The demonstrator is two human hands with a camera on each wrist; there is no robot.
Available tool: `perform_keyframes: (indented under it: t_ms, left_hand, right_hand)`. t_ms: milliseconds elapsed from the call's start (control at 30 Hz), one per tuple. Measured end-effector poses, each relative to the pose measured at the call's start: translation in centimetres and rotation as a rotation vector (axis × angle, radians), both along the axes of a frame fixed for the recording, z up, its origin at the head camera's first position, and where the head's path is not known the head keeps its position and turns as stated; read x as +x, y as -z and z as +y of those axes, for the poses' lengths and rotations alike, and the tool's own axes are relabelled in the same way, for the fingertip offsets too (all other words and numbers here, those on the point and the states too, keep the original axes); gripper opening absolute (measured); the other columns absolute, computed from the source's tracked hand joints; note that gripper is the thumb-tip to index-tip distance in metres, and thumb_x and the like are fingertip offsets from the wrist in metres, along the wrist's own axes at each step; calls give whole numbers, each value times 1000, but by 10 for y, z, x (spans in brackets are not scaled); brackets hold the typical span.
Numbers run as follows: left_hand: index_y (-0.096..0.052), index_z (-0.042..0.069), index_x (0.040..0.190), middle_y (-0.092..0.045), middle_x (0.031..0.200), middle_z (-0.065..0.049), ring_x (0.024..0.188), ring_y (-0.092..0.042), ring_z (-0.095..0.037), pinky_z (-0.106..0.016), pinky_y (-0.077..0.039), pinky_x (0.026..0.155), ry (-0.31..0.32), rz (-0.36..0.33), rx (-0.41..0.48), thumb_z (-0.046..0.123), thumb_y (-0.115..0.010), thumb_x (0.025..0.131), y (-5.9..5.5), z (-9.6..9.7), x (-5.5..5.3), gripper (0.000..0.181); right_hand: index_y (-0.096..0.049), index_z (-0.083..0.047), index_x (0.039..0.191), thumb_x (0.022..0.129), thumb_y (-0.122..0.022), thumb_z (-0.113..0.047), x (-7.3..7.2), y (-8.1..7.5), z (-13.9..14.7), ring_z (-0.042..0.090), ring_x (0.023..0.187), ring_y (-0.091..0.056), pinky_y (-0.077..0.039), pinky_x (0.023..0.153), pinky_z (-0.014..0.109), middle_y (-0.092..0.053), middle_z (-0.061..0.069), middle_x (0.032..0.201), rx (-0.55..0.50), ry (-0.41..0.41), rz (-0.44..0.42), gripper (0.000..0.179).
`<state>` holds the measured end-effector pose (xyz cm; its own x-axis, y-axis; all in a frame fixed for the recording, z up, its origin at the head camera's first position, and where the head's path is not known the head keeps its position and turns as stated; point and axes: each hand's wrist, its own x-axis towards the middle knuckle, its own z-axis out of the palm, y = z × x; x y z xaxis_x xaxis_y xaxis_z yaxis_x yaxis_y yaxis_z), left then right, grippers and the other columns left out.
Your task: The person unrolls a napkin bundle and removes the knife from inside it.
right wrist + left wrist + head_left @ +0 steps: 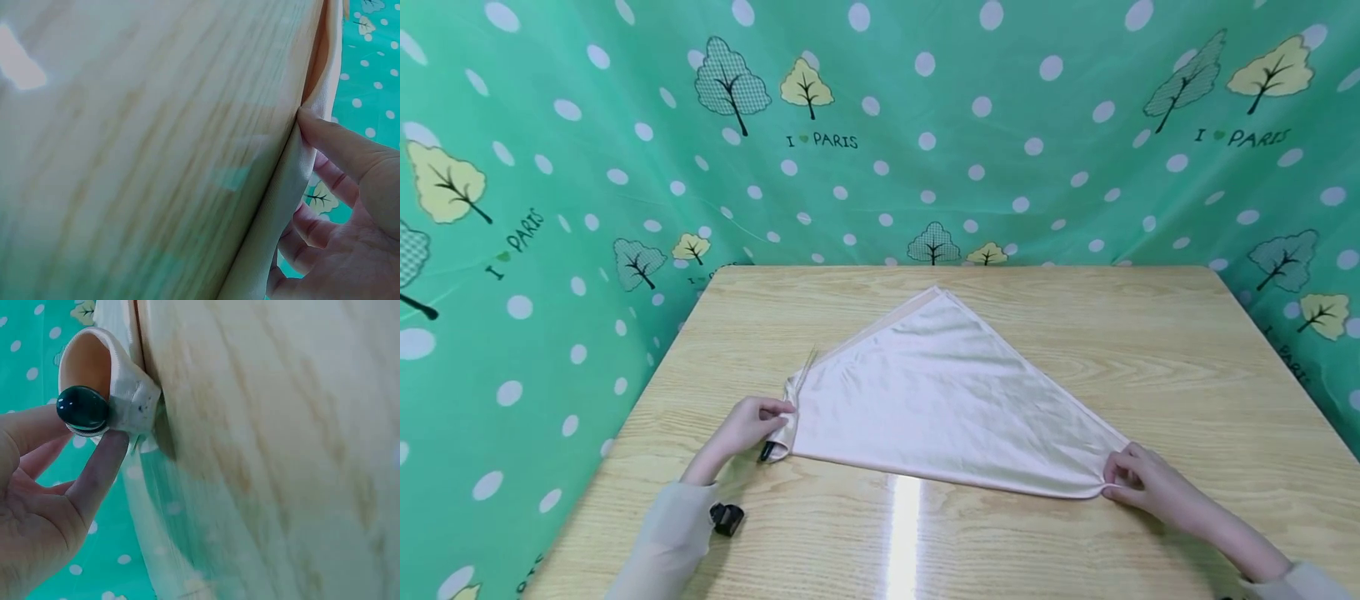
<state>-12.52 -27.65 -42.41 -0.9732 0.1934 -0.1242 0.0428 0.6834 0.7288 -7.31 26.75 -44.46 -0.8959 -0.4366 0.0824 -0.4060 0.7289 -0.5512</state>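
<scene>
A pale pink satin cloth (917, 392), folded into a triangle, lies on the table with its peak pointing away and its long fold nearest me. Its left corner is rolled round a slim item whose glossy dark rounded end (82, 407) pokes out of the roll toward me. Thin light tips (809, 360) stick out at the roll's far end; the middle is hidden in the cloth. My left hand (754, 427) grips this roll between thumb and fingers. At the right corner my right hand (1150, 485) pinches the cloth's edge, thumb on the near side.
The wood-grain table (1060, 550) carries a bright light reflection (904, 533) in front of the cloth. A green dotted curtain (880, 167) with tree prints hangs behind and at both sides. A small black device (727, 518) sits at the left sleeve.
</scene>
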Motion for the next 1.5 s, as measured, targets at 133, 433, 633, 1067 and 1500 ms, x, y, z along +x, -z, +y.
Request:
perform_keyframes:
  t_ms: [133, 433, 633, 1067, 1500]
  left_hand:
    - [-60, -7, 103, -60, 95, -20, 81, -59, -23, -24, -47, 64, -49, -13, 29, -1, -56, 81, 1, -6, 2, 23]
    - [-54, -8, 108, -57, 91, -18, 77, -56, -20, -23, -45, 62, -116, -27, 59, -1, -54, 83, 2, -15, 5, 26]
    - [-53, -9, 109, -58, 94, -22, 82, -58, -26, -24, -46, 63, -133, -17, 63, 0, -53, 84, 0, -16, 6, 26]
    - [-56, -10, 106, -59, 83, -17, 76, -57, -25, -25, -45, 60, -173, 1, -60, -2, -57, 80, 1, -24, 7, 27]
    - [-59, -5, 103, -61, 85, -13, 77, -57, -22, -28, -45, 66, -134, 107, -79, 3, -60, 80, -3, -32, 10, 25]
  right_hand:
    - [-50, -20, 72, 71, -71, -14, -1, 0, 0, 2, 66, -34, -30, 53, 21, -38, -4, 74, 10, 0, -13, 22]
    - [-50, -22, 72, 71, -71, -15, 1, 0, 0, 1, 66, -34, -29, 52, 20, -38, -6, 73, 4, -3, -13, 22]
    - [-50, -23, 72, 70, -71, -15, 3, 2, 2, 0, 65, -34, -30, 52, 20, -37, -8, 72, -20, -2, -5, 23]
    - [-50, -23, 72, 71, -70, -15, 2, 2, 1, 0, 65, -33, -29, 51, 20, -37, -8, 72, -29, -16, 3, 22]
    - [-50, -22, 73, 71, -71, -14, 1, 2, 2, 1, 65, -33, -28, 51, 20, -37, -8, 73, -25, -31, 20, 23]
